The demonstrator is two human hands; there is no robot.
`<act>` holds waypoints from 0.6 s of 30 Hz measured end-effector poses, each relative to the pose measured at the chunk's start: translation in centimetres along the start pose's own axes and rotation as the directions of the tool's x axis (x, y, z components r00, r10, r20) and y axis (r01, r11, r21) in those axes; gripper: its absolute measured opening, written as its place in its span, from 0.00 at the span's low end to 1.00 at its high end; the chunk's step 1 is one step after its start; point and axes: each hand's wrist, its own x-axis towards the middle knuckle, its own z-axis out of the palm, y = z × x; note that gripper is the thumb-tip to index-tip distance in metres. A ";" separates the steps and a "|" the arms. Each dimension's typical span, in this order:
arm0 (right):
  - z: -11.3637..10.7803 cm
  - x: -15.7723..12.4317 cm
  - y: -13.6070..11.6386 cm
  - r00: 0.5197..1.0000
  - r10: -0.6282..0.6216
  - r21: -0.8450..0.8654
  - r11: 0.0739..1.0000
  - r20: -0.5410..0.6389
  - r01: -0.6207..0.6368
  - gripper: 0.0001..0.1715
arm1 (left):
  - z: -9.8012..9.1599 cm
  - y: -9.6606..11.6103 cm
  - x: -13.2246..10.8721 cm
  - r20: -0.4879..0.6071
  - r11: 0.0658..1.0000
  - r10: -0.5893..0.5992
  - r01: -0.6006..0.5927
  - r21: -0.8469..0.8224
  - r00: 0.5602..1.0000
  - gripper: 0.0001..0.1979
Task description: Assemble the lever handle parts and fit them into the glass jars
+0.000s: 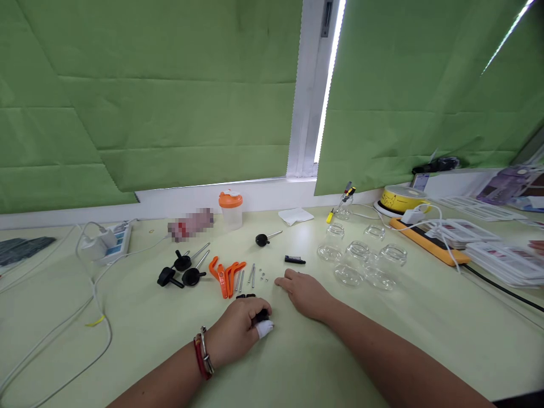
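My left hand (242, 331), its thumb wrapped in white, is closed round a small black part (260, 316) just above the table. My right hand (304, 292) rests on the table with its fingers partly curled; whether anything is under them is hidden. A black piece with a spring (294, 259) lies just beyond it. Between the hands and to the left are tiny nuts (263, 277), long screws (251, 276) and orange handles (226, 276). Several black knobs with metal rods (192, 276) lie farther left, and one more (262, 239) lies behind the screws.
Clear glass jars (357, 252) stand at the right, by an orange power strip (429, 241) and stacked white trays (505, 260). An orange-lidded cup (231, 209) stands at the back. White cables (96, 300) and a power strip (121, 241) are at the left.
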 end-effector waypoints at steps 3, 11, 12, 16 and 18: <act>-0.1 0.0 -0.1 0.999 0.014 0.066 0.998 -0.032 -0.012 0.19 | 0.1 -0.1 0.0 0.014 0.999 -0.033 0.033 -0.028 0.999 0.06; 0.1 -0.1 0.4 0.995 0.009 0.308 0.951 -0.097 0.021 0.18 | 0.2 -0.2 0.1 0.009 0.999 0.029 -0.029 0.039 1.000 0.05; 0.1 -0.1 0.5 0.994 0.009 0.335 0.942 -0.108 0.028 0.18 | 0.3 -0.2 0.1 0.010 0.998 0.038 -0.038 0.047 0.999 0.05; 0.1 -0.1 1.0 0.987 0.008 0.428 0.902 -0.163 0.063 0.14 | 0.3 -0.2 0.1 0.021 0.997 0.055 -0.056 0.060 0.998 0.06; 0.0 -0.2 1.3 0.983 -0.015 0.443 0.892 -0.180 0.095 0.12 | 0.3 -0.3 0.0 0.023 0.996 0.058 -0.060 0.066 0.998 0.06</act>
